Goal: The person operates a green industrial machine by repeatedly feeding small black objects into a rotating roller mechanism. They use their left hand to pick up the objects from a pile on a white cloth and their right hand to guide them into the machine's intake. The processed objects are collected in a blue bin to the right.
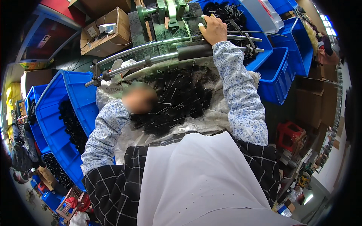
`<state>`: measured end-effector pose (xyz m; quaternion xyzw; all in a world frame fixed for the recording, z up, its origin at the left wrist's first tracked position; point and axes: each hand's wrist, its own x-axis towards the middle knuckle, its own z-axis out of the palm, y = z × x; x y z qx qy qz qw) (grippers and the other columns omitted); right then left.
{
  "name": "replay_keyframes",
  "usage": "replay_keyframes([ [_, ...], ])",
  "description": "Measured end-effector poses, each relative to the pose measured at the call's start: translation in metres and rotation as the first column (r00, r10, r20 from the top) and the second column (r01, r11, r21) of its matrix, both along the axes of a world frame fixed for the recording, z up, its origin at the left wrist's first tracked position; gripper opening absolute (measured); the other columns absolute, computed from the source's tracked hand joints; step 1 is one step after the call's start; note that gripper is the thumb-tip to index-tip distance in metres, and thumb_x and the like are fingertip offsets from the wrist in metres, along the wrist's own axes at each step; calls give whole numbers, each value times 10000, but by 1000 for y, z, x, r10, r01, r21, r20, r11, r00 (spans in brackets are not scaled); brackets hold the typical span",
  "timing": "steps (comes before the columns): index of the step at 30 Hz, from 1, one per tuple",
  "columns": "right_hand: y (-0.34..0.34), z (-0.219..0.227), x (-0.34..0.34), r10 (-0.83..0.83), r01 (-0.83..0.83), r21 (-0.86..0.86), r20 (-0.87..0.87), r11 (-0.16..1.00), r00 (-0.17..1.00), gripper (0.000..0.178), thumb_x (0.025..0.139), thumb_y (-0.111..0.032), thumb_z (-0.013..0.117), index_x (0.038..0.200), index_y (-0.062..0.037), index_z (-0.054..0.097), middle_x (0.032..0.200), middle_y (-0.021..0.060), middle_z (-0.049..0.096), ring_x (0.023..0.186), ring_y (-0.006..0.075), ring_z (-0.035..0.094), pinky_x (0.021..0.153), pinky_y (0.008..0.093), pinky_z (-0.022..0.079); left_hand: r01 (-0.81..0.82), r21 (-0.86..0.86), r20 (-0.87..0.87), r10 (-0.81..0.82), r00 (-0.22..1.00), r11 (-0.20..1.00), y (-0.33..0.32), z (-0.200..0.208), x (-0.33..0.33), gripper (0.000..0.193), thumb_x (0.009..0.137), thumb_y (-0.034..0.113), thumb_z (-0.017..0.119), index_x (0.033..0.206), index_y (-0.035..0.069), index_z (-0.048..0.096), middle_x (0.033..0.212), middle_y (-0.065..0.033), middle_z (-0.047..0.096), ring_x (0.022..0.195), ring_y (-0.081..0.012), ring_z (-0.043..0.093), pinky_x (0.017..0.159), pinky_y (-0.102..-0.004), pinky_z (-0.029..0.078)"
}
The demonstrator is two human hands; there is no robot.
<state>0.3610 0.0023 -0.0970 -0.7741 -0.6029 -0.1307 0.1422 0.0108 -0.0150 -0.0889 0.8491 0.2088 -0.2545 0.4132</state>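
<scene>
Here, a green machine (172, 22) stands behind two steel rails (130, 68). Left of the machine sits a blue bin (52, 116); before the machine, pale sheeting (220, 107) bears a dark heap of wire brushes (179, 98). Front-left of the machine, the blurred left hand (139, 98) is by the heap, finger state unclear. At the machine's right, the right hand (214, 29) curls beside a thin brush (192, 17); whether its fingers clamp it, I cannot tell.
</scene>
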Motion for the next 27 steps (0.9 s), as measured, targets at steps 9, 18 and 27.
replay_keyframes([
  [9, 20, 4, -59, 28, -27, 35, -30, 999, 999, 161, 756, -220, 575, 859, -103, 615, 815, 54, 644, 783, 229, 624, 692, 398, 444, -108, 41, 259, 94, 961, 993, 19, 27, -14, 394, 792, 157, 583, 1162, 46, 507, 925, -192, 605, 878, -324, 584, 792, -397, 460],
  [18, 15, 3, -38, 33, -33, 36, -8, 999, 999, 219, 763, -234, 581, 948, -135, 640, 881, 61, 660, 930, 265, 612, 747, 424, 428, -165, 13, 457, 141, 878, 986, 17, 59, -3, 347, 848, 92, 532, 1179, 6, 477, 1059, -172, 547, 951, -295, 551, 829, -355, 452],
  [27, 21, 3, 51, 81, -88, -69, -102, 994, 991, 253, 853, -237, 474, 1027, -185, 650, 993, 90, 628, 887, 289, 615, 799, 398, 485, -279, 82, 505, 201, 840, 957, 21, 71, 15, 325, 846, 112, 520, 1141, -21, 488, 1100, -200, 544, 1044, -338, 520, 927, -369, 403],
])
